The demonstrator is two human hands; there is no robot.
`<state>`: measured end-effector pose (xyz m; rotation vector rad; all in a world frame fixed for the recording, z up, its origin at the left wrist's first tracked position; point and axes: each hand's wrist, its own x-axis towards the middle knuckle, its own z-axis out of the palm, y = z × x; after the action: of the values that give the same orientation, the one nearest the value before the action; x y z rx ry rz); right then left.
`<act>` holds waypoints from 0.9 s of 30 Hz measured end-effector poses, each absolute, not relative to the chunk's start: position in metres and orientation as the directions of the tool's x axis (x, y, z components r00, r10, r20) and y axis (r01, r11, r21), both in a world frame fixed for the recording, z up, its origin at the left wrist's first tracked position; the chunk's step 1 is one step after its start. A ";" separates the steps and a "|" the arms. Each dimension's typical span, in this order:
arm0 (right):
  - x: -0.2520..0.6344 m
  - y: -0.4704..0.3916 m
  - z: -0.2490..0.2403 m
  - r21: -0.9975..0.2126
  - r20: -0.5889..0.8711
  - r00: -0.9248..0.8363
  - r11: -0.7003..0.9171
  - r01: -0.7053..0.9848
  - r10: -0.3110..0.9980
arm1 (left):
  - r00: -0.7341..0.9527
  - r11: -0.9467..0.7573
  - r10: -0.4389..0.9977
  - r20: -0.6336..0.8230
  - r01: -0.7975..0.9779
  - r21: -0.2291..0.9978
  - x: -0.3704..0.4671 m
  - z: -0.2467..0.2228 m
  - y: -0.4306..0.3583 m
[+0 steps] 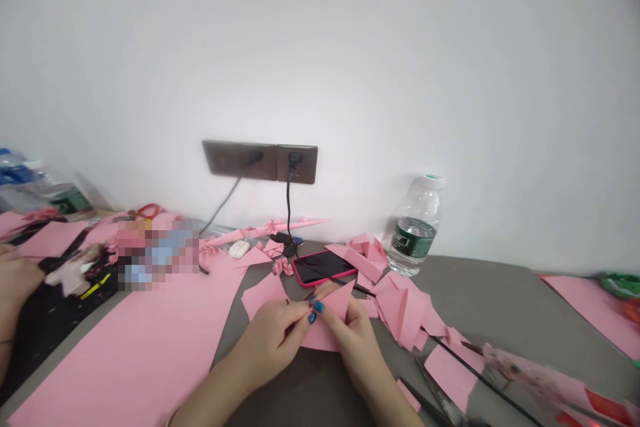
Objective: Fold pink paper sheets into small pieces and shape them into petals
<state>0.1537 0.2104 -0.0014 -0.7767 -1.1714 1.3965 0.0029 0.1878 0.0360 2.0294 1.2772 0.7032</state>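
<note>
Both my hands meet over the grey table, pinching one piece of pink paper [325,337] that is partly folded, with a pointed corner standing up. My left hand [277,330] grips its left edge between thumb and fingertips. On the other side, my right hand [353,333] presses the paper with its thumb, fingers behind it. The fingertips of the two hands nearly touch, and blue nail polish shows on them. Just beyond lies a phone [323,268] in a pink case. Cut and folded pink paper pieces [403,310] lie to the right of my right hand.
A water bottle [414,227] stands by the wall. A black cable [289,203] runs from the socket plate [297,170]. Scissors [433,393] lie at front right. A large pink sheet [145,347] covers the left side. Another person's hand [17,280] is at far left.
</note>
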 end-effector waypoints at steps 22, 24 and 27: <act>0.163 0.222 -0.002 -0.909 0.210 0.003 0.196 -0.367 0.978 | 0.404 -0.290 0.912 0.063 0.530 0.797 0.004 0.036 0.188; 0.162 0.222 -0.003 -0.896 0.191 0.022 0.183 -0.404 0.981 | 0.392 -0.285 0.917 0.069 0.524 0.802 0.004 0.036 0.188; 0.160 0.220 -0.003 -0.869 0.151 0.036 0.150 -0.471 0.988 | 0.394 -0.278 0.917 0.063 0.519 0.808 0.004 0.035 0.188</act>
<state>0.1598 0.2201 -0.0027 -0.7344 -0.9132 1.2906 0.0037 0.1881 0.0355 1.9328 1.2290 0.7034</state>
